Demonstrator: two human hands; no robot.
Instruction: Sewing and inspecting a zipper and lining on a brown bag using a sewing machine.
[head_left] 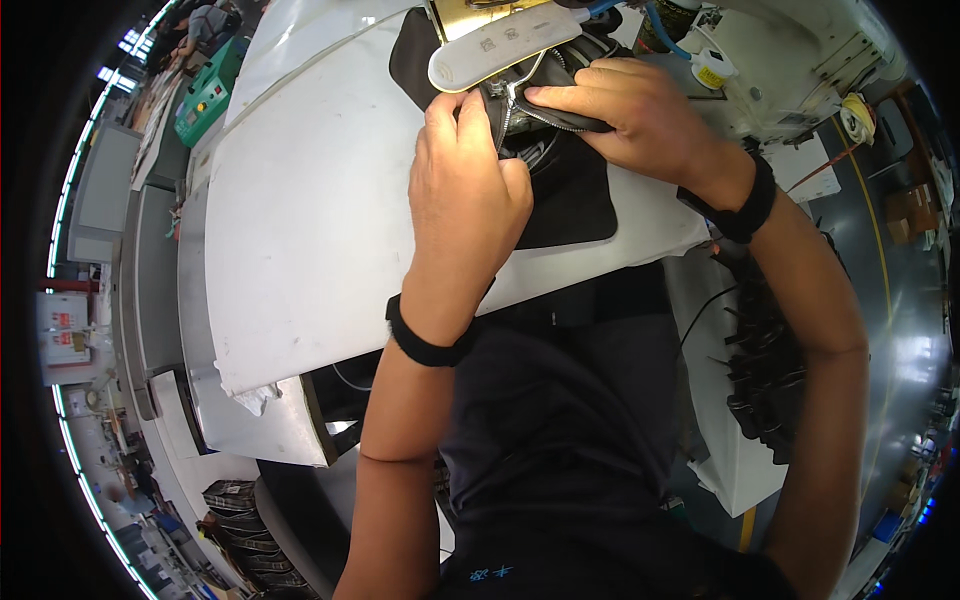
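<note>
black fabric piece with a silver zipper [560,180] lies on the white, smooth work table [320,220], near its far edge, partly tucked under a white oblong plastic part of the machine [500,50] at the top. the person's left hand [465,190] rests on the cloth, fingers curled down and close together, pressing the fabric just beside the zipper teeth; whether they pinch any of it i cannot tell. the right hand [630,115] comes in from the right, fingers stretched long and nearly flat along the black zipper tape, fingertips pushing down on it by the metal teeth, nothing lifted off the table. the two hands are almost touching, with the zipper line between them. both wrists wear black bands. a white sewing machine body [790,60] stands behind the right hand, with a small white and yellow spool [712,70] on it. a heap of black pieces [765,370] sits low at the person's right side. a green box-shaped unit [205,95] stands well apart at the far left.
</note>
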